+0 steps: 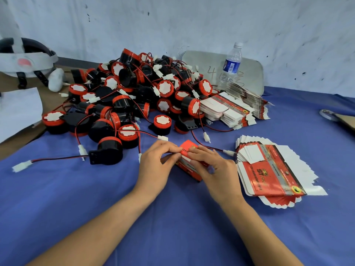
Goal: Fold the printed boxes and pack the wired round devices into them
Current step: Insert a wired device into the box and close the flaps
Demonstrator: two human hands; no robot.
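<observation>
Your two hands meet over one red box [189, 170], which sits on the blue cloth [96, 198] just in front of you. Your left hand [158, 167] has its fingers curled in, thumb and fingertips pinching the box's near-left corner by the top flap [189, 147]. Your right hand [218, 170] lies over the right side of the box, its fingers bent down onto the flap and the top edge. The flap stands tilted up and looks only partly closed, though your fingers hide its edge. What is inside the box cannot be seen.

Behind the box is the heap of devices [134, 96], black with red rims and white faces, their red and black wires and white plugs trailing onto the cloth. One device [107, 151] lies apart from the heap, to the left of your left hand.

A fanned stack of flats [269, 169] lies just right of your right hand. A second stack [236, 108] sits farther back, against the heap. A bottle [231, 64] stands upright behind it, in front of a grey board [251, 73] leaning on the wall. A sheet of paper [17, 110] lies at the far left.
</observation>
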